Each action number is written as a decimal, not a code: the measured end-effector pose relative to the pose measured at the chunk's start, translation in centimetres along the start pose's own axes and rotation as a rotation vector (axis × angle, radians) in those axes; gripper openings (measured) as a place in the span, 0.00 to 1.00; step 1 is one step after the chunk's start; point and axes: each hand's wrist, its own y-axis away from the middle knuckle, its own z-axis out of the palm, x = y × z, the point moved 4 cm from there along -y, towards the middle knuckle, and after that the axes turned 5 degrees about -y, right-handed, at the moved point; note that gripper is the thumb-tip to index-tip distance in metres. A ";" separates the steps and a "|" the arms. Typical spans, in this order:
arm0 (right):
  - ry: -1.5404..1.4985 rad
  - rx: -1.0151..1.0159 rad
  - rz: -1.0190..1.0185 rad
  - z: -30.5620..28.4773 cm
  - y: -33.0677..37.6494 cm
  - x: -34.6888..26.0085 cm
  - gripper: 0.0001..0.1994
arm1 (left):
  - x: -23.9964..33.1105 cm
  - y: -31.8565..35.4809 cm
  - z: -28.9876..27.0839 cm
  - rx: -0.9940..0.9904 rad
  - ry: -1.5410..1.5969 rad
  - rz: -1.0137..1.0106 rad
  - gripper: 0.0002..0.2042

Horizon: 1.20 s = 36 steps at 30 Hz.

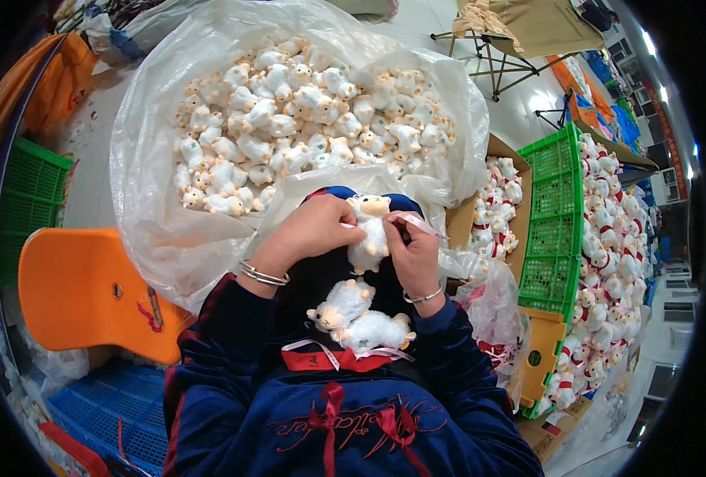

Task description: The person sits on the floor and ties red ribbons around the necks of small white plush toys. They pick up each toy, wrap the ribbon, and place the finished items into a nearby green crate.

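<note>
A small white plush sheep (368, 242) with a cream face is upright between my hands, above my lap. My left hand (315, 230) grips it at its left side, thumb and fingers pressed together near its neck. My right hand (413, 256) pinches a pale pink ribbon (416, 223) at the sheep's right side, close to the neck. Two more plush sheep lie in my lap: one (348, 299) tilted, the other (373, 330) on its side. Just below them are a red cloth strip (351, 363) and a pale ribbon (318, 347).
A large clear plastic bag (150, 119) full of plush sheep lies ahead. At left stand an orange stool (90, 294) and a blue crate (122, 409). To the right are a cardboard box (520, 151) and a green crate (554, 215), with plush toys wearing red ribbons.
</note>
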 end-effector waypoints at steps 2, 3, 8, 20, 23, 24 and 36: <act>0.005 -0.007 0.051 0.0 -0.1 0.2 0.05 | -0.7 -0.1 -0.5 -0.019 0.040 0.022 0.14; 0.009 -0.010 0.077 0.1 -0.1 0.3 0.05 | -0.9 -0.1 -0.7 0.007 0.042 0.001 0.11; 0.020 -0.007 -0.019 1.0 -0.5 -0.4 0.05 | -0.1 0.1 0.3 0.208 0.076 0.108 0.10; 0.049 -0.147 -0.181 0.8 -2.1 -1.0 0.05 | 0.5 -0.5 1.1 0.182 0.181 0.051 0.12; -0.135 -0.202 0.000 0.7 -2.2 0.1 0.04 | -1.2 -1.2 1.9 0.165 0.517 -0.032 0.14; -0.147 -0.235 -0.024 0.7 -2.3 0.0 0.04 | -1.1 -1.2 1.9 0.192 0.510 -0.044 0.14; -0.267 -0.300 -0.065 0.8 -3.8 0.1 0.05 | 0.3 -1.0 1.8 0.069 0.493 0.120 0.12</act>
